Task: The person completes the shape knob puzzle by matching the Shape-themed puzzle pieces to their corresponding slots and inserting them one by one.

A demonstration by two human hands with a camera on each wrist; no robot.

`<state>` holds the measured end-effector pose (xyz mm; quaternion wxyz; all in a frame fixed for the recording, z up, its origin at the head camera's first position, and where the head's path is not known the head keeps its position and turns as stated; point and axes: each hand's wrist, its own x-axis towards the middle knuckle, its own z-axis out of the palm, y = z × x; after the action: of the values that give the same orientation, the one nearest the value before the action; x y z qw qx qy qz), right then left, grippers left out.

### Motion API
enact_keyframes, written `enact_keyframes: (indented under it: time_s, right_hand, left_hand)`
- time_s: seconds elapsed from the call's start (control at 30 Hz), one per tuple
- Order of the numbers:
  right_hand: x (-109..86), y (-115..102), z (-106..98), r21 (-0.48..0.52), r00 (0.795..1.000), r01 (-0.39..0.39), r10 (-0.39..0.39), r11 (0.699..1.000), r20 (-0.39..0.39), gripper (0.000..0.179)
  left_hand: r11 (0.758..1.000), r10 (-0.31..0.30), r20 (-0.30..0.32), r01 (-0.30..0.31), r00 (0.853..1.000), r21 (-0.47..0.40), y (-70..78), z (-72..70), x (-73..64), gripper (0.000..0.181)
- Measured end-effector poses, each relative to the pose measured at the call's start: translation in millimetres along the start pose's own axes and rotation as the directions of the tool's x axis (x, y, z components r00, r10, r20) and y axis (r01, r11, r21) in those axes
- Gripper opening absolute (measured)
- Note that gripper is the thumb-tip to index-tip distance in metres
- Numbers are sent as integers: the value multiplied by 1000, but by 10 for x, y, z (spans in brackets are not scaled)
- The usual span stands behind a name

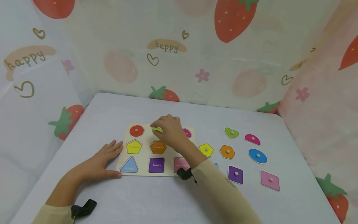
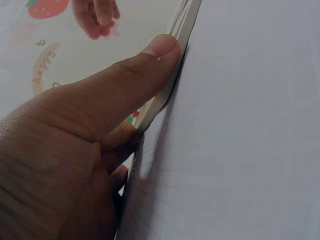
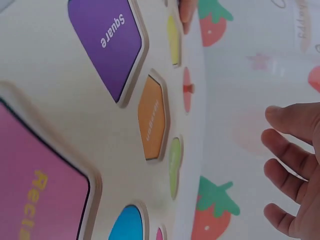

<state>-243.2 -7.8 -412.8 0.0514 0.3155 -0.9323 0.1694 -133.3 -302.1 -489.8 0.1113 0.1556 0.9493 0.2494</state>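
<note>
A pale shape puzzle board [image 1: 146, 154] lies on the table with colored, labelled recesses. The red circle piece [image 1: 136, 131], with its knob, sits in the top left recess. My left hand [image 1: 99, 160] rests at the board's left edge, fingers spread along it; the left wrist view shows its thumb [image 2: 155, 55] against the board's edge. Over the top row hovers my right hand [image 1: 169, 132], partly covering the green heart recess [image 1: 157, 129]. In the right wrist view that hand [image 3: 300, 165] has loosely bent, separated fingers with nothing between them.
Right of the board lie knobbed pieces: a green heart [image 1: 231, 133], magenta semicircle [image 1: 252, 139], yellow pentagon [image 1: 206, 150], orange hexagon [image 1: 227, 152], blue oval [image 1: 258, 156], purple square [image 1: 235, 175] and pink rectangle [image 1: 269, 180]. My right forearm mostly hides a light blue piece [image 1: 216, 165].
</note>
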Motion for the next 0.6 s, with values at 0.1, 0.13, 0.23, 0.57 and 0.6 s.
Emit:
enact_keyframes:
  time_s: [0.1, 0.13, 0.23, 0.57, 0.6]
  right_hand:
    - [-99, 41, -78, 9, 999, 14, -14, 1000, -31, 23]
    - [-128, 50, -101, 8, 999, 19, -19, 1000, -40, 23]
    - [-214, 87, -164, 9, 997, 38, -37, 999, -71, 23]
    - [-553, 299, -298, 42, 984, 49, -41, 998, -171, 22]
    - [-594, 313, -315, 44, 984, 45, -37, 998, -175, 21]
  left_hand:
    - [1000, 3, 3, -3, 1000, -5, 12, -8, -1, 119]
    - [1000, 3, 4, -3, 1000, -6, 12, -12, -2, 119]
    - [1000, 2, 7, -2, 1000, -18, 6, -14, -4, 118]
    - [1000, 11, 1, -11, 1000, -4, -13, 7, 17, 118]
    - [1000, 14, -2, -14, 1000, -3, -13, 6, 21, 118]
